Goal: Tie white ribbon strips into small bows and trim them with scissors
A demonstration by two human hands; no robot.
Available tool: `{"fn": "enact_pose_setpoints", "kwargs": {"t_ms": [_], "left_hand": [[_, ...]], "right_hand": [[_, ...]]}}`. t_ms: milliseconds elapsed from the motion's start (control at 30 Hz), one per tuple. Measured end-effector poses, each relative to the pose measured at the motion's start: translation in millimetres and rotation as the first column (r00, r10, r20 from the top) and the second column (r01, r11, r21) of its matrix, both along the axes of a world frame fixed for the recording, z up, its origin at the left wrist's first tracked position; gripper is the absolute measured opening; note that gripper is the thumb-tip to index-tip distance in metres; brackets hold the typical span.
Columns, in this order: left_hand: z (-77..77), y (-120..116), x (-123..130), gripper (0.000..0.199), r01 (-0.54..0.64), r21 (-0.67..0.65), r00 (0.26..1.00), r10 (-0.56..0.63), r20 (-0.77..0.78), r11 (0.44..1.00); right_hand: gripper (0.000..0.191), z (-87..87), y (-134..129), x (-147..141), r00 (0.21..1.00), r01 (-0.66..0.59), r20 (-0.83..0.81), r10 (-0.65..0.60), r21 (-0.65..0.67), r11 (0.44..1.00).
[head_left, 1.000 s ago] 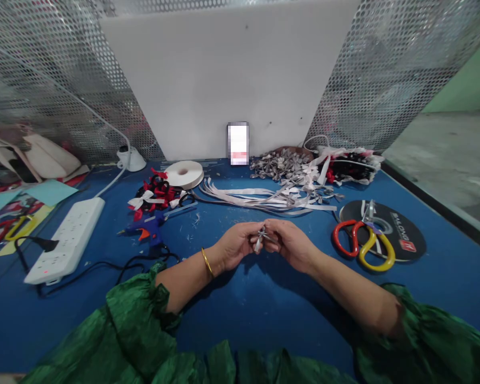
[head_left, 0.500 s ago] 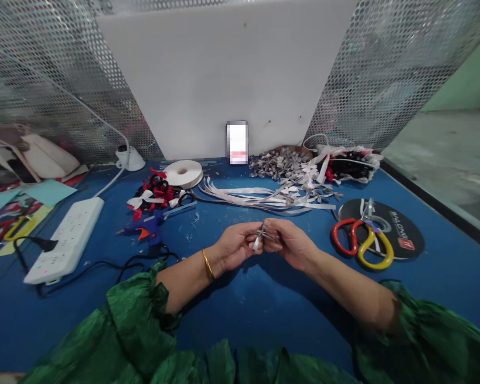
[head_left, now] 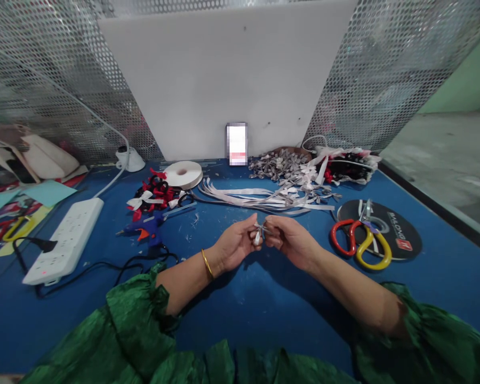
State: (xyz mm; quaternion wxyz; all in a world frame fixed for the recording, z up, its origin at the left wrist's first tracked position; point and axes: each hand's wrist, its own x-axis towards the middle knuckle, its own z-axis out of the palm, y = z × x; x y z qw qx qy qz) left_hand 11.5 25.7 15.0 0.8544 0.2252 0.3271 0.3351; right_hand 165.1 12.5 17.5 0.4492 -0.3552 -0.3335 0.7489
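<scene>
A small grey and white ribbon bow point(head_left: 258, 231) is pinched between my two hands, above the middle of the blue table. My left hand point(head_left: 238, 242) is closed on its left side, thumb and fingertips together. From the other side my right hand point(head_left: 290, 240) grips it with curled fingers, which hide part of the ribbon. Beyond the hands lie long strips of white and grey ribbon point(head_left: 244, 198). A heap of similar grey bows point(head_left: 282, 164) sits behind them, to the right.
Scissors with red and yellow handles point(head_left: 374, 248) rest on a black disc point(head_left: 408, 226) at right. To the left are a blue glue gun point(head_left: 152, 228), red and black bows point(head_left: 160, 189), a white ribbon roll point(head_left: 184, 173) and a power strip point(head_left: 66, 240). A phone point(head_left: 237, 144) stands at the back.
My fingertips have shifted slightly apart and upward around the bow, so more of its white tail shows. The things on the table have stayed in place.
</scene>
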Motion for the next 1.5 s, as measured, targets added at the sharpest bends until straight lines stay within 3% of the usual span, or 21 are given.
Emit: {"fn": "enact_pose_setpoints", "kwargs": {"t_ms": [333,533,767,967,1067,1233,1367,1500], "left_hand": [[4.6,5.9,-8.5,0.023,-0.052,-0.125,0.995,0.062,0.08,0.991],[4.1,7.4,-7.5,0.024,-0.068,-0.13,0.995,0.078,0.066,0.989],[6.2,8.3,-8.7,0.024,-0.072,-0.12,0.995,0.08,0.06,0.99],[7.3,7.3,-8.1,0.022,-0.066,-0.113,0.997,0.069,0.029,0.991],[6.1,6.9,-7.1,0.024,-0.071,-0.078,0.997,0.072,0.005,0.994],[3.7,3.9,-4.4,0.039,-0.168,0.065,0.978,0.175,-0.11,0.984],[2.6,-0.8,-1.6,0.035,-0.187,0.229,0.951,0.235,-0.202,0.955],[1.0,-3.5,0.7,0.03,-0.172,0.266,0.936,0.242,-0.257,0.948]], "right_hand": [[0.018,-1.5,6.2,7.5,0.994,0.002,-0.106,-0.014,-0.117,0.993],[0.019,-5.2,5.2,6.2,0.998,0.06,-0.024,-0.062,-0.093,0.994],[0.024,-5.7,4.3,5.6,0.979,0.162,0.121,-0.164,0.028,0.986],[0.019,-5.6,4.4,5.9,0.927,0.158,0.297,-0.23,0.248,0.956],[0.017,-6.5,5.1,6.5,0.919,0.182,0.296,-0.259,0.265,0.947],[0.017,-6.0,7.9,8.7,0.918,0.249,0.257,-0.303,0.222,0.943],[0.02,-5.8,7.9,9.2,0.927,0.243,0.242,-0.288,0.2,0.949],[0.023,-6.6,5.5,7.4,0.93,0.218,0.253,-0.266,0.201,0.955]]}}
